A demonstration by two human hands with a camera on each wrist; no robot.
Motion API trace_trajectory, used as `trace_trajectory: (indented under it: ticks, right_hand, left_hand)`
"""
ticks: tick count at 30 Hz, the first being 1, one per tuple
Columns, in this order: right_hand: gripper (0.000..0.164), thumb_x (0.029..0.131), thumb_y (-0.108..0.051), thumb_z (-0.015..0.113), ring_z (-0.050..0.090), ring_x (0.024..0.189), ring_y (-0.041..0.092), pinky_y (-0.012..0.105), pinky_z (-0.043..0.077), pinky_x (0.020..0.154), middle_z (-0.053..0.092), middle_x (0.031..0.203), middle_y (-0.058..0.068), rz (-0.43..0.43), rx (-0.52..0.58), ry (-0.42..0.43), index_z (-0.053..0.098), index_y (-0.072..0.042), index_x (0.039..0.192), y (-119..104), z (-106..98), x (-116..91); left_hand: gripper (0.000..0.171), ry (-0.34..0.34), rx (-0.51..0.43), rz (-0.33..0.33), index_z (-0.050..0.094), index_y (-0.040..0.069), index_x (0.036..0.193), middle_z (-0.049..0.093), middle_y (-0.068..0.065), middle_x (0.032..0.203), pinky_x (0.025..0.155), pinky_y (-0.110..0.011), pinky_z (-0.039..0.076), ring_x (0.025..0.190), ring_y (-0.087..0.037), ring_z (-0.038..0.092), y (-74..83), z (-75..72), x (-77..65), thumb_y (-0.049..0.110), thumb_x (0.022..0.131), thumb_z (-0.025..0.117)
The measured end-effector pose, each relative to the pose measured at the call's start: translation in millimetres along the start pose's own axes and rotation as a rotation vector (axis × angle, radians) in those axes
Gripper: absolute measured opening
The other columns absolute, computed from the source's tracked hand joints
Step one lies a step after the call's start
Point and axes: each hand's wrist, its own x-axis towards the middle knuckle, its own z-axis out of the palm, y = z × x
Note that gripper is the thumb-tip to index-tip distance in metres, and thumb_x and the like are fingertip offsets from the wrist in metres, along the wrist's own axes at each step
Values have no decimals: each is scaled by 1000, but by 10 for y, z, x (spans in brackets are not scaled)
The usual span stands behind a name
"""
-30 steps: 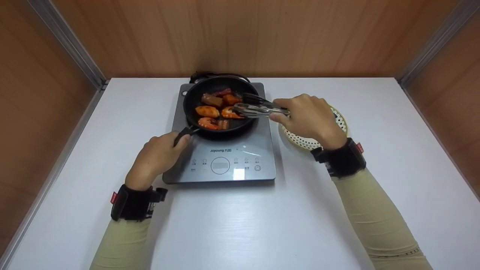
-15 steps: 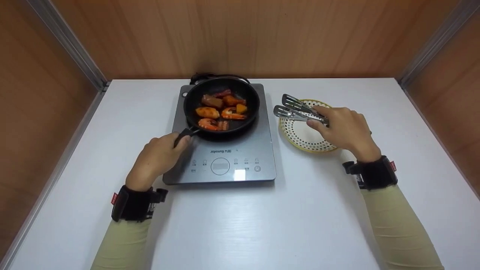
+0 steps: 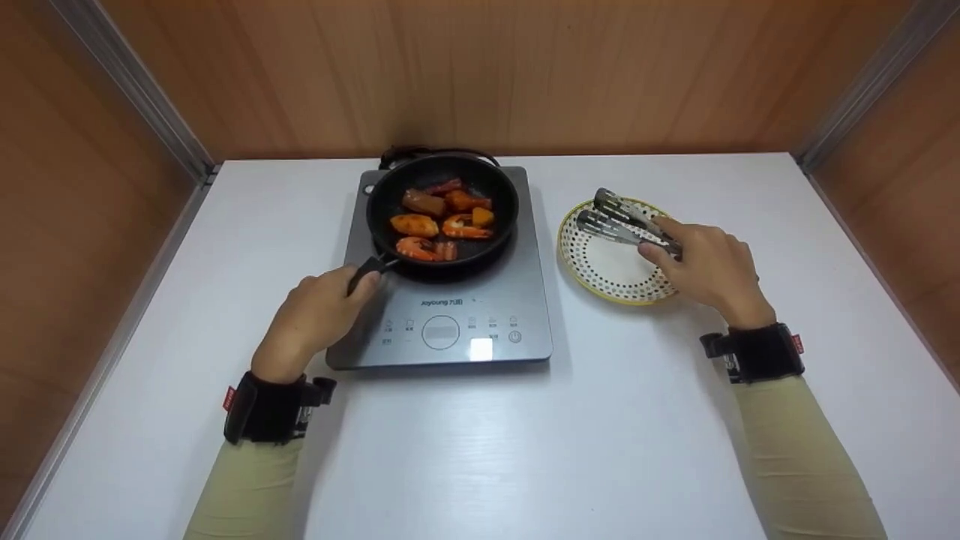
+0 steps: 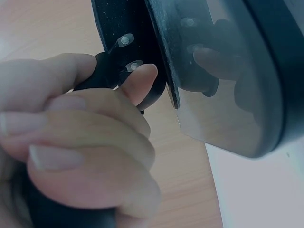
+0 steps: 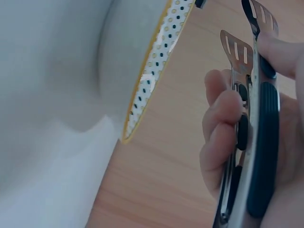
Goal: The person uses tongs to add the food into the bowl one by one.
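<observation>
My left hand [image 3: 319,315] grips the black handle [image 3: 366,274] of a frying pan [image 3: 480,259] on an induction cooktop [image 3: 495,300]. In the left wrist view, the fingers [image 4: 90,123] curl round that handle close to the pan's riveted side. Shrimp [image 3: 420,249], an orange chunk [image 3: 482,217] and several brownish-red food pieces [image 3: 424,202] lie in the pan. My right hand [image 3: 712,266] holds metal tongs [image 3: 634,225] over a white plate [image 3: 607,270] with a yellow rim and dotted border. The tongs' slotted tips [image 5: 237,47] stand apart with nothing between them.
The cooktop's touch panel [image 3: 440,331] faces the front of the white table [image 3: 465,435]. Behind the pan a black cord [image 3: 405,154] lies near the wooden back wall [image 3: 480,75]. Wooden side panels [image 3: 67,225] stand left and right.
My right hand has drawn the tongs out of the pan and rightward over the plate. The orange chunk now shows on a shrimp in the pan. The left hand has stayed put.
</observation>
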Motion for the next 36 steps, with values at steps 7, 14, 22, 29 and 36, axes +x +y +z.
trace_trajectory:
  ticks: [7,14,22,29,36]
  right_hand:
    - [69,105,-62,56,62,123,53,68,47,86,65,138,27,17,5,-37,57,-12,152,71,104,29]
    - [67,104,-61,57,64,119,54,69,47,84,68,135,26,-5,-10,-54,59,-14,151,84,167,42]
    - [63,104,-58,59,65,116,53,68,47,83,69,132,25,-4,-44,-75,60,-15,150,91,240,33]
    - [61,105,-55,60,66,118,48,66,48,87,70,133,22,-16,-49,-86,61,-13,149,80,304,25]
    - [60,105,-48,63,64,120,52,66,46,93,68,133,26,-26,-37,-84,59,-8,150,101,318,25]
  left_hand:
    - [45,-4,4,3,56,12,97,50,-5,79,65,-37,39,78,-27,55,0,-8,4,52,113,43]
    - [45,-25,-6,-6,59,10,104,53,-6,82,68,-38,42,83,-29,58,15,-20,-4,51,114,42]
    - [45,-33,-6,0,54,10,99,48,-6,79,66,-38,42,77,-27,55,43,-26,-16,50,114,41]
    - [43,-46,-5,-8,55,10,101,48,-6,80,67,-38,42,79,-28,55,72,-57,-33,48,114,42]
    - [45,-71,-17,-34,55,10,104,49,-7,82,67,-38,42,82,-29,56,105,-79,-31,51,114,41]
